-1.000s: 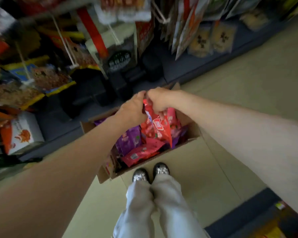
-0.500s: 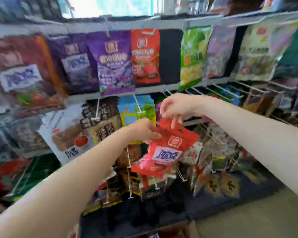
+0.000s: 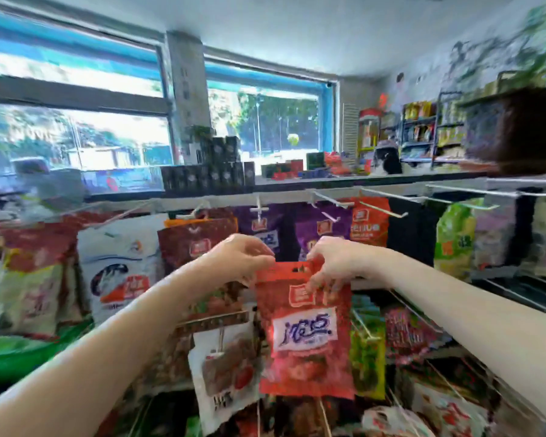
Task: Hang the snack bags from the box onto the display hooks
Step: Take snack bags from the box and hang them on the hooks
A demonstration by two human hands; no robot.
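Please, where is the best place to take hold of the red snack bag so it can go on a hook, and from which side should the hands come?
Probably the flat top strip of the red snack bag, one grip on each side of its hang hole, as the left hand and right hand do now. Coming from the sides leaves the hole free for an empty hook, and the heavy body hangs straight below.

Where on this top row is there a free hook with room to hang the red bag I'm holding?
Free: the bare hook over the dark gap between the orange-red bag and the green bag, and the long bare hook further right. Crowded: left of there, the purple bags and dark red bag overlap.
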